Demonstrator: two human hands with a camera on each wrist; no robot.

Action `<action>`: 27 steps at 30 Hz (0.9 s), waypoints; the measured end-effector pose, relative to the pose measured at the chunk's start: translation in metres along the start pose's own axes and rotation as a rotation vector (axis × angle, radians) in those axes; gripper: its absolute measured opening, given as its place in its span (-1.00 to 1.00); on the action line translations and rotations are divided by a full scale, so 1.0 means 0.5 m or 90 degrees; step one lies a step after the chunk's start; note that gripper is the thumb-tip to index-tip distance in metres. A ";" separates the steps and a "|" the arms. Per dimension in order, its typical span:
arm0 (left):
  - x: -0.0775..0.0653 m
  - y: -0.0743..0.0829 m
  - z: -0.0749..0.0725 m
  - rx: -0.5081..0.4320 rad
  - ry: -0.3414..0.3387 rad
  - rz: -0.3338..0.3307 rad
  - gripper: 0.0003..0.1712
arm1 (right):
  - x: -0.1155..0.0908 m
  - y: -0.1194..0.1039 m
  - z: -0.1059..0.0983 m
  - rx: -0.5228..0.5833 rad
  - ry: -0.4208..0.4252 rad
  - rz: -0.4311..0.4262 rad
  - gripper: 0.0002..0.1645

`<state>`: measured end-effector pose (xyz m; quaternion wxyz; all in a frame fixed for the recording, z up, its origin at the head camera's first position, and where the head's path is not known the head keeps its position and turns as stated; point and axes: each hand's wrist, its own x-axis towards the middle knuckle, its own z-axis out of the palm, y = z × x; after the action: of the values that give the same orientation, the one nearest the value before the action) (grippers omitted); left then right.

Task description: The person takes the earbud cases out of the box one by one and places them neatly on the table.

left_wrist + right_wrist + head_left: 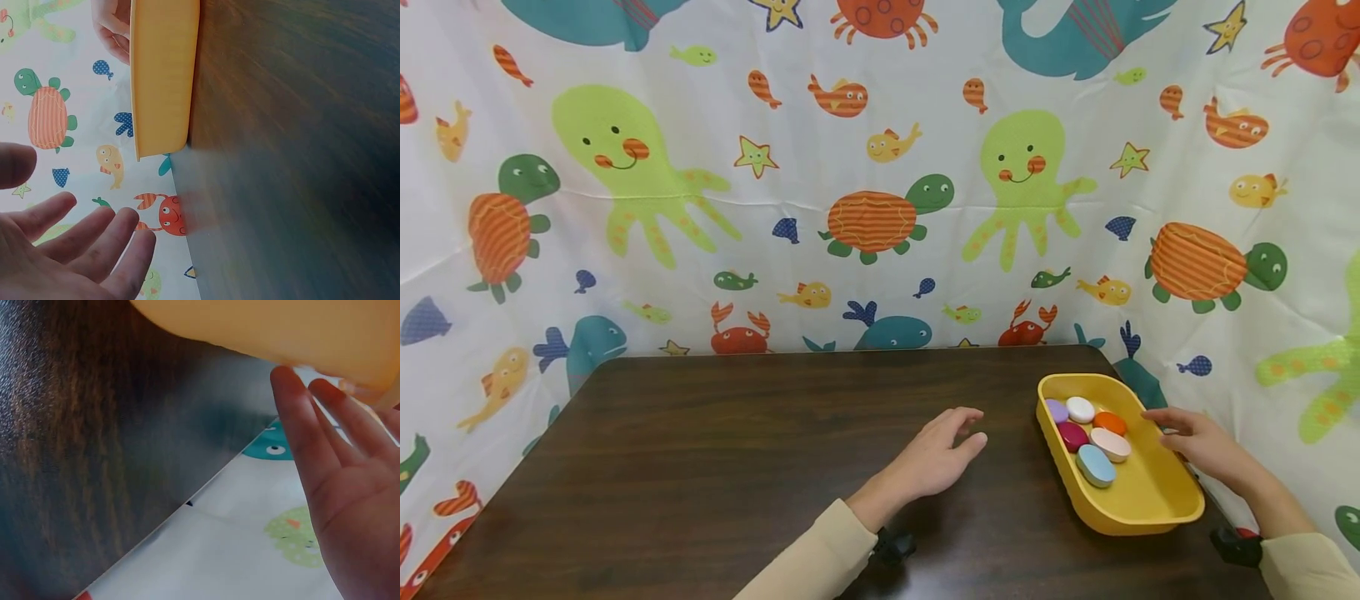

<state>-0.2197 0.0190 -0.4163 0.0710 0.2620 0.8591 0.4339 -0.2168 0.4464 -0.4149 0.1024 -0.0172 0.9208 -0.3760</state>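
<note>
A yellow tray with rounded corners rests on the right side of the dark table. Inside lie several smooth rounded pieces: a lilac one, a white one, an orange one, a crimson one, a pale pink one and a light blue one. My right hand is at the tray's right rim, and its extended fingers reach along the outer wall. Left of the tray, my left hand hovers over the table with relaxed, spread fingers and nothing in them.
The dark wooden table extends far to the left. A white curtain printed with sea animals hangs behind it and along both sides, close to the tray's right side. Each wrist carries a black strap.
</note>
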 end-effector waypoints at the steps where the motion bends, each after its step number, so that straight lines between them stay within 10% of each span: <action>1: 0.002 0.000 0.001 -0.002 -0.002 0.000 -0.44 | -0.001 0.001 0.000 0.012 -0.002 0.005 -0.41; 27: 0.029 0.021 0.039 -0.014 -0.042 -0.011 -0.44 | -0.005 0.044 0.003 0.175 -0.030 0.014 -0.30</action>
<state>-0.2213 0.0455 -0.4187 0.1059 0.2680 0.8536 0.4340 -0.2132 0.4614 -0.4311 0.1295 -0.0021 0.8580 -0.4970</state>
